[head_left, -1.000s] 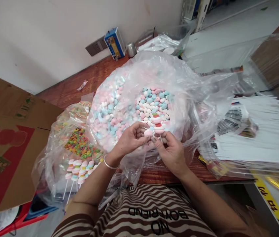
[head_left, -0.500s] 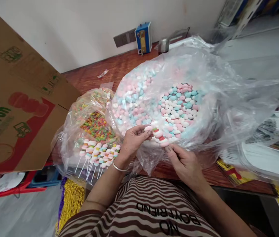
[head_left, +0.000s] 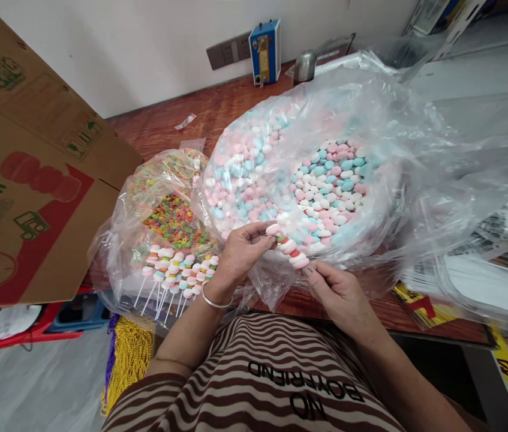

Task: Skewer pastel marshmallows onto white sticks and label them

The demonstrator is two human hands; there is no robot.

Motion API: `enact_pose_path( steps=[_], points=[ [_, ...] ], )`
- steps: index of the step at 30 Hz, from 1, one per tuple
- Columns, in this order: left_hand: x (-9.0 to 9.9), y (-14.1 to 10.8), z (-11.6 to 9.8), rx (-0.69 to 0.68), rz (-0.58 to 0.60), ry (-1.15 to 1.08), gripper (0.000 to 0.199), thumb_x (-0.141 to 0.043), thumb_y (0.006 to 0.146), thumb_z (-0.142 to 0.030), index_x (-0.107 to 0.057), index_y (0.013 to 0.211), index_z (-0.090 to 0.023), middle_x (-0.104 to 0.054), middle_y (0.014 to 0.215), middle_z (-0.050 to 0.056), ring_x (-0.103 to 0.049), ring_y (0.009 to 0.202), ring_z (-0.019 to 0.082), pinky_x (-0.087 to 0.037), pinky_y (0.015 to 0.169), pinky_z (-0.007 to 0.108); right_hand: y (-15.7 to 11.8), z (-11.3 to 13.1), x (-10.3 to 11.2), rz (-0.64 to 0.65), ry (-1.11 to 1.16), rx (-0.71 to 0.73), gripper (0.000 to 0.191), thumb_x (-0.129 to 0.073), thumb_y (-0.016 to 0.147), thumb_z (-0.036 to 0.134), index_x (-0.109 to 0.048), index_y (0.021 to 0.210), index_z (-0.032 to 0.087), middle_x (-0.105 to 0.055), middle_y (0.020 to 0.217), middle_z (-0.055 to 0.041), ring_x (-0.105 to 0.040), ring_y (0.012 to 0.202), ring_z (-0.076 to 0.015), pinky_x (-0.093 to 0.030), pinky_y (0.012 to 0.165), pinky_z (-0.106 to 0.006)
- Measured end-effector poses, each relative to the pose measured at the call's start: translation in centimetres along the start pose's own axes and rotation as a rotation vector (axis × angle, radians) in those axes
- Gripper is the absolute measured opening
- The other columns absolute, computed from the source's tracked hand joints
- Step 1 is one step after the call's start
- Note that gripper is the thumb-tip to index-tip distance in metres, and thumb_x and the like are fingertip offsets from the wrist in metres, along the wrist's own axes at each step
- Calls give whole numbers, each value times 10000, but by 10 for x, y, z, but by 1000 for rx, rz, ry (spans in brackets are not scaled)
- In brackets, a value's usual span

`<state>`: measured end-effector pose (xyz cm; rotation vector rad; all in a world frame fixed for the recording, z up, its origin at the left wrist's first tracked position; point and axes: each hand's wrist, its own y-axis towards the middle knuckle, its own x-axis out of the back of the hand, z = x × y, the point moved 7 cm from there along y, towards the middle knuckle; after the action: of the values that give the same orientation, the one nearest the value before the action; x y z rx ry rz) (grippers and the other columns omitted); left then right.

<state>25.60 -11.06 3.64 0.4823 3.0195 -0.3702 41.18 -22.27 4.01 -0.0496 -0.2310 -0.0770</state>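
Observation:
Between my hands, a candy skewer (head_left: 291, 251) of pale pink and white candies with red and green rings slants in the air. My left hand (head_left: 245, 249) pinches a pale pink candy (head_left: 274, 230) at the skewer's upper left end; whether the stick runs through it is hard to see. At the lower right end, my right hand (head_left: 337, 295) grips the skewer with thumb and fingers, its stick hidden. Just beyond lies an opened clear bag of pink, white and blue candies (head_left: 330, 186). To its left sits a bag of small colourful ring candies (head_left: 177, 223).
Several finished candy skewers (head_left: 180, 273) lie on the left bag's plastic, white sticks toward me. A cardboard box (head_left: 33, 168) stands at far left. A blue device (head_left: 265, 53) and a metal cup (head_left: 304, 66) stand by the wall. Papers and plastic (head_left: 474, 270) lie at right.
The view has shifted slightly. Both hands keep their hold on the skewer, which is almost in the same place, with the pink candy still at its upper left end.

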Motion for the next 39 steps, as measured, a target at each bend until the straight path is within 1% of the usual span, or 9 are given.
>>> enact_pose_path(
  steps=[2,4,11,17,22,27,32,36,39],
  points=[
    [2,2,1,-11,-42,21,381,-875,680,-324,-804,1021,-169,-794,859,52,-703,737,138,-582,719,246,-1,1,0,2,5,2,347,-491,980,404,-520,696,206,-390,629,40,-364,591,-120,-315,548,-250],
    [3,3,1,-24,-64,52,363,-863,690,-320,-804,1010,-160,-792,867,56,-697,734,138,-572,695,236,-3,1,-1,7,4,0,348,-491,981,403,-524,696,207,-389,622,41,-359,581,-119,-312,541,-252],
    [0,2,3,-43,-64,144,385,-828,709,-296,-788,1068,-162,-801,965,72,-731,844,183,-597,745,272,-3,-3,0,0,19,-8,361,-496,986,426,-524,697,212,-391,611,42,-355,569,-120,-312,526,-252],
    [-2,2,3,-51,-86,175,352,-786,730,-273,-783,1065,-165,-802,951,64,-731,807,173,-592,710,257,-6,-8,-2,-3,26,-22,371,-495,990,428,-510,688,211,-386,613,46,-351,566,-115,-308,532,-254],
    [-3,3,2,-67,-83,192,327,-772,747,-253,-777,1061,-162,-799,961,62,-729,828,171,-593,739,259,-6,-9,-2,0,30,-20,372,-495,992,431,-514,694,210,-381,611,48,-346,565,-113,-301,527,-252],
    [-2,2,3,-67,-94,188,331,-785,726,-245,-771,1048,-169,-798,961,58,-731,837,177,-595,737,264,-6,-11,-1,-20,43,-30,388,-509,989,458,-512,690,212,-387,606,47,-350,560,-113,-300,512,-248],
    [-6,0,1,-101,-78,194,323,-791,728,-247,-759,1040,-170,-791,1015,66,-737,889,182,-584,782,266,-7,-13,-3,-35,79,-71,422,-506,993,500,-509,683,213,-402,557,56,-346,516,-105,-292,483,-244],
    [-10,-1,2,-122,-57,224,314,-775,758,-265,-753,1057,-171,-787,981,59,-726,852,169,-578,792,275,-7,-12,-5,-41,105,-80,424,-496,991,525,-520,705,213,-426,533,58,-358,488,-103,-295,466,-242],
    [-12,-1,1,-165,-44,286,298,-751,779,-245,-759,1070,-181,-785,977,52,-714,841,161,-570,788,271,-7,-14,-7,-43,120,-86,415,-493,990,530,-532,727,211,-421,537,63,-354,482,-102,-294,463,-243]
  ],
)
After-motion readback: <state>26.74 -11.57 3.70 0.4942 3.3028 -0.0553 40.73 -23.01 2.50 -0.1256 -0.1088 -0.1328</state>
